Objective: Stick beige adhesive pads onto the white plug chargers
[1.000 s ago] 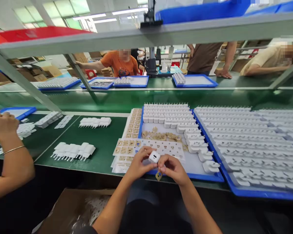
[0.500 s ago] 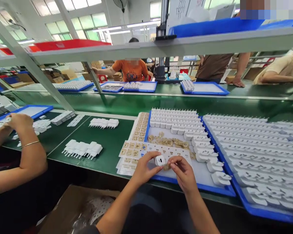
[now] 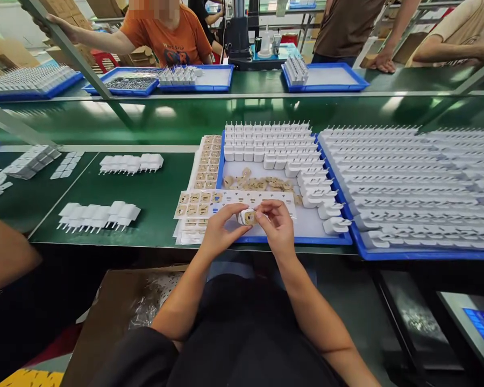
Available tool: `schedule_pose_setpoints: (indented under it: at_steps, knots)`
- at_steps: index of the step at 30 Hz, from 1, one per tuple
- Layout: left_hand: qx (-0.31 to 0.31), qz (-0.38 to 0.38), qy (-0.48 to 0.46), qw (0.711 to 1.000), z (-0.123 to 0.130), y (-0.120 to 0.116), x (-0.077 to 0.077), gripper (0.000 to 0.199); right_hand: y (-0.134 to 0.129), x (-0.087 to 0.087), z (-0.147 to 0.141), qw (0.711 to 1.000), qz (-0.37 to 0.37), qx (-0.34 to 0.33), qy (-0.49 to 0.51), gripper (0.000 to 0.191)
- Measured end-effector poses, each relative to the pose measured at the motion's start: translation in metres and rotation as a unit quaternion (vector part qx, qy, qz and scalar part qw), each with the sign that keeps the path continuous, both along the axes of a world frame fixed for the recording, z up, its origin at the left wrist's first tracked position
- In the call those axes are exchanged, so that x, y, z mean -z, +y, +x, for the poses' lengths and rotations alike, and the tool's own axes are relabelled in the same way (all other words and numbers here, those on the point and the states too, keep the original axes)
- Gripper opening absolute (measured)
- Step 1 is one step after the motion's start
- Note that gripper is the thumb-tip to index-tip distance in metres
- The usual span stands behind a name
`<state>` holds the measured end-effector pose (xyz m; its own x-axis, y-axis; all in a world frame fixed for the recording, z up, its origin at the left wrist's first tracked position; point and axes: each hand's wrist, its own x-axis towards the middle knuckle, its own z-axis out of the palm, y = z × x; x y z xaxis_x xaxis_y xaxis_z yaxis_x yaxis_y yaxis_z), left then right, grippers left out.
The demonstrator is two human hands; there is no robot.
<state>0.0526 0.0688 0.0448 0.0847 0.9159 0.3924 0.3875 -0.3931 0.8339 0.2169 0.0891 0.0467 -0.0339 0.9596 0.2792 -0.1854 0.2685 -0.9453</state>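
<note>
My left hand (image 3: pixel 221 230) is closed, thumb and fingers gripping a white plug charger (image 3: pixel 241 217) by its sides above the near edge of the blue tray (image 3: pixel 298 241). A tan die-cut sticker (image 3: pixel 250 217) with a small dark slot lies against the charger's end face. The fingers of my right hand (image 3: pixel 278 227) pinch the sticker's right edge. Just behind my hands is a sheet of tan stickers (image 3: pixel 194 203), partly bare on its right. Loose tan pieces (image 3: pixel 262 184) lie in the tray, beside rows of white chargers (image 3: pixel 274 144).
To the right a second blue tray (image 3: pixel 361 244) is packed with chargers. Two charger groups (image 3: pixel 99 216) stand on the green bench (image 3: pixel 157 226) at left. A co-worker's arm (image 3: pixel 8 255) is at far left. An open cardboard box (image 3: pixel 92 317) sits below. People stand across the bench.
The view has tilted downward. The sticker, earlier held apart at the charger's right, now lies against its end face, and my right hand has come closer to my left.
</note>
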Motion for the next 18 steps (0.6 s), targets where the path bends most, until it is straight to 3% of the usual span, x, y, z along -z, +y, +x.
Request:
schedule_pose_setpoints:
  at_steps: [18]
  knots:
    - [0.009,0.003,0.011,1.000,-0.0013,0.0000,-0.0033,0.040,0.0022,0.0040,0.0010,1.000,-0.007,-0.019,-0.006,0.026]
